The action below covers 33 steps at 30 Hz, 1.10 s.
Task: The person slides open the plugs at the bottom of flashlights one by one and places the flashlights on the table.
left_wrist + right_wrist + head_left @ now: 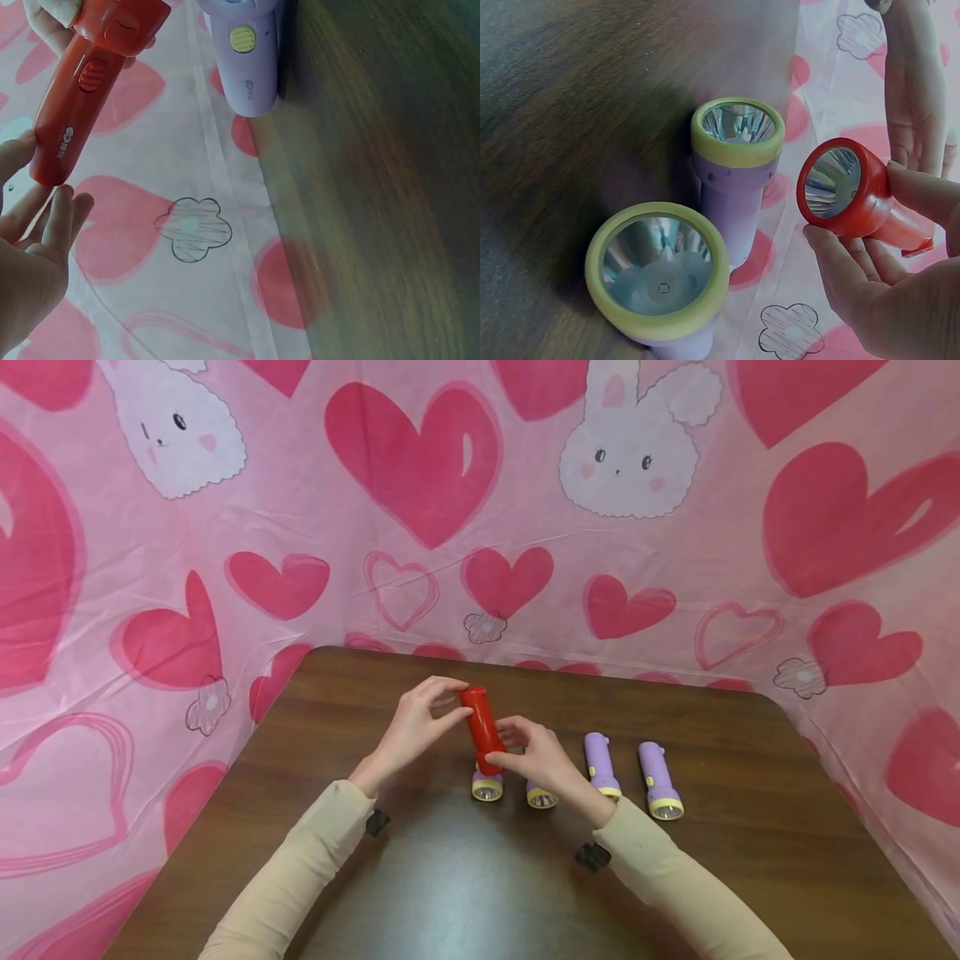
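Observation:
A red flashlight point(482, 727) is held tilted above the table between both hands. My left hand point(420, 714) has its tail end between thumb and fingers. At the lamp end, my right hand point(536, 752) grips the wider head, with the thumb on one side and fingers on the other. In the right wrist view the shiny reflector of the red flashlight point(831, 184) faces the camera. Its ribbed red switch point(92, 75) and a small white mark show in the left wrist view. Just beneath it lies a purple flashlight point(487, 788) with a yellow rim, partly covered.
More purple flashlights with yellow rims lie in a row to the right: one point(541, 797) partly behind my right hand, another point(600, 764) by that wrist, and one point(658, 777) at the end. The dark wooden table point(450, 877) meets a pink heart-print cloth point(525, 527) behind.

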{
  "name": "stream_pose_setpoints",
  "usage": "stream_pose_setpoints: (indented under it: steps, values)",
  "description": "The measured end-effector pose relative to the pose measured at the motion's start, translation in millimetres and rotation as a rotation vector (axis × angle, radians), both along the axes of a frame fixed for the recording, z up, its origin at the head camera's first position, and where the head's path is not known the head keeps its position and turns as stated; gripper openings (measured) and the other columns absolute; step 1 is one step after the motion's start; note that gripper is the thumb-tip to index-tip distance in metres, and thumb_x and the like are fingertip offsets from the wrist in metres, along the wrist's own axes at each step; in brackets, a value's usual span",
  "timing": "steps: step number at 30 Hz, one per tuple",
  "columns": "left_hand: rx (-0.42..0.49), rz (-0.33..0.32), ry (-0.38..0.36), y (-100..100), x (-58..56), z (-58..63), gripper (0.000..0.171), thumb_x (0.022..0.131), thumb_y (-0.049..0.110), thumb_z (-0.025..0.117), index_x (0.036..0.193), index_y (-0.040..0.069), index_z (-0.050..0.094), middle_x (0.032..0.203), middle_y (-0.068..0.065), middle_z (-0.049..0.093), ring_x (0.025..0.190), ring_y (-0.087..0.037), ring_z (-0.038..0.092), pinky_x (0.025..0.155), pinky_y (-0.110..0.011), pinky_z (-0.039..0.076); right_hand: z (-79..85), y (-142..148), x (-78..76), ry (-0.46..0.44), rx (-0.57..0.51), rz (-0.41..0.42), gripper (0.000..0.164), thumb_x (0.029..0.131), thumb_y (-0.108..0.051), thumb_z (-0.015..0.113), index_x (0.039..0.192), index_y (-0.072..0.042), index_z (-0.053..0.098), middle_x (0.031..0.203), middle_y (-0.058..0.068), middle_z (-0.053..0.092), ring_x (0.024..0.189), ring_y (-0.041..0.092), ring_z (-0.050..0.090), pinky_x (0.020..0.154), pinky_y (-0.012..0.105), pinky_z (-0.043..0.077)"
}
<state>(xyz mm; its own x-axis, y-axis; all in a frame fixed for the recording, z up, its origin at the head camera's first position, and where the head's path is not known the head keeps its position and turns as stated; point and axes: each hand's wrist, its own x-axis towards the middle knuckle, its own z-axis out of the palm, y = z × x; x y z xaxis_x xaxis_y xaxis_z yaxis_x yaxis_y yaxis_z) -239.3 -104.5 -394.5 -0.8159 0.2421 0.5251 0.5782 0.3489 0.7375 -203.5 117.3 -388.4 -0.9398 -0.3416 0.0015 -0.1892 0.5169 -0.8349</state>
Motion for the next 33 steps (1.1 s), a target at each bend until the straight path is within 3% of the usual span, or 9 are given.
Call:
stream_pose_setpoints:
  steps: [9,20,26,33]
  values:
    - [-0.010,0.003,-0.031,1,4.1,0.4,0.037,0.083,0.016,0.080,0.117,0.007,0.067,0.116,-0.011,0.070,0.110,-0.026,0.070,0.094,-0.040,0.057,-2.8,3,3.6,0.040,-0.004,-0.015,0.046,0.085,-0.019,0.078,0.126,-0.007,0.061,0.122,0.012,0.069,0.108,0.029,0.068,0.091,0.044,0.058]
    - [0.044,-0.010,-0.065,1,6.3,2.2,0.034,0.082,0.018,0.081,0.112,0.010,0.067,0.114,-0.009,0.072,0.108,-0.026,0.071,0.095,-0.048,0.056,-2.5,3,9.1,0.114,0.010,-0.024,0.046,0.084,-0.017,0.079,0.125,-0.007,0.061,0.117,0.011,0.071,0.106,0.028,0.069,0.090,0.043,0.059]
    - [0.081,-0.018,-0.045,2,9.0,2.1,0.035,0.081,0.018,0.082,0.112,0.010,0.068,0.114,-0.009,0.073,0.107,-0.024,0.071,0.093,-0.053,0.056,-0.8,4,11.9,0.121,0.002,-0.027,0.047,0.083,-0.019,0.080,0.124,-0.008,0.062,0.116,0.011,0.072,0.106,0.028,0.070,0.089,0.042,0.060]
    - [0.104,-0.031,-0.025,3,11.8,2.1,0.036,0.081,0.017,0.081,0.114,0.010,0.069,0.119,-0.008,0.072,0.110,-0.023,0.070,0.094,-0.047,0.056,1.7,6,13.9,0.129,0.001,-0.013,0.047,0.083,-0.020,0.080,0.125,-0.007,0.062,0.117,0.012,0.072,0.106,0.030,0.070,0.086,0.041,0.061]
